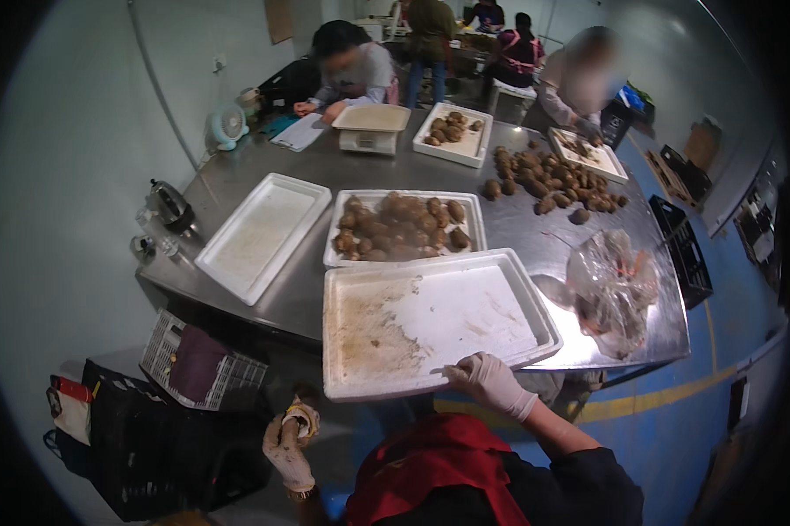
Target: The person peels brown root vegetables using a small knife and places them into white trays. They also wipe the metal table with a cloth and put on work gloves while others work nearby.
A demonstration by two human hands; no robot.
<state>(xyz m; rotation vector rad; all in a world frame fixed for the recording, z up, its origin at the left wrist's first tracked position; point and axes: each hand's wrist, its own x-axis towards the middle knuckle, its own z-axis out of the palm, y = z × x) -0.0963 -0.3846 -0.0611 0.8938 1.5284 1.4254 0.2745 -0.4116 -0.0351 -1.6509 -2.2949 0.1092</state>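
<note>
My right hand [490,384], in a pale thin glove, grips the near rim of a white foam tray [427,322] that is tilted and soiled with brown dirt. My left hand [291,444], in a dirty knitted glove, is low beside the tray, off the table; its fingers curl round a roll-like ring, perhaps tape. Behind the held tray, a second foam tray [329,246] is filled with brown taro-like tubers [401,223]. Another foam tray [263,237], bare but for stains, lies to the left. A loose heap of tubers [552,177] is on the steel table at the right.
A clear plastic bag [615,283] lies on the steel table [381,172] at right. A scale [370,125] and a tray of tubers [452,135] stand at the far side. Two co-workers face the table. Crates [201,361] are at lower left, a black crate [681,253] at right.
</note>
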